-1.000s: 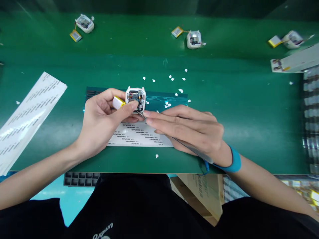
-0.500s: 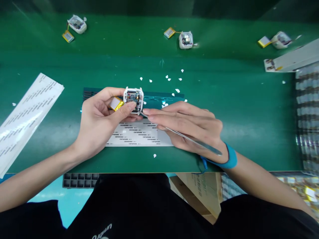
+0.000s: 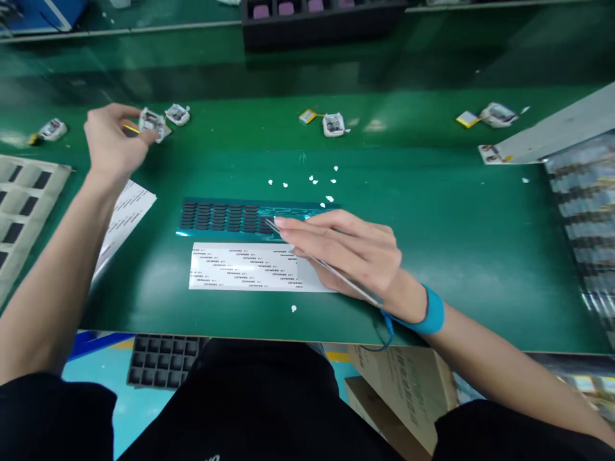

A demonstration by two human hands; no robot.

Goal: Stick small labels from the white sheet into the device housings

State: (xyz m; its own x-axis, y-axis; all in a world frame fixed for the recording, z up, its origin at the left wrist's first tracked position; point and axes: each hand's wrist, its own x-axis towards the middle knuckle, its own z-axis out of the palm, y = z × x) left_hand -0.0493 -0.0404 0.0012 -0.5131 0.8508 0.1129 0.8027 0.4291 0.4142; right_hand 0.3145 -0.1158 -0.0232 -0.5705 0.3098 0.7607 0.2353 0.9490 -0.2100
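Green mat [image 3: 456,256], housing [image 3: 152,121] in left hand [image 3: 115,134], tweezers [image 3: 331,270] in right hand [image 3: 350,250]

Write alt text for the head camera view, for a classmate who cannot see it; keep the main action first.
The left hand holds a white electronic module at the far side of a green workbench. The right hand grips steel tweezers, their tips at a dark foam-pad sheet above a printed white label strip.

This is an electronics assembly workshop, with a long workbench under a green anti-static mat [image 3: 461,224]. Along the mat's far side lie open white device housings [image 3: 333,125] with exposed circuit boards, wired to yellow pouch batteries [image 3: 307,116]. A blue wrist strap [image 3: 434,312] and a black compartment tray [image 3: 319,16] also show it.
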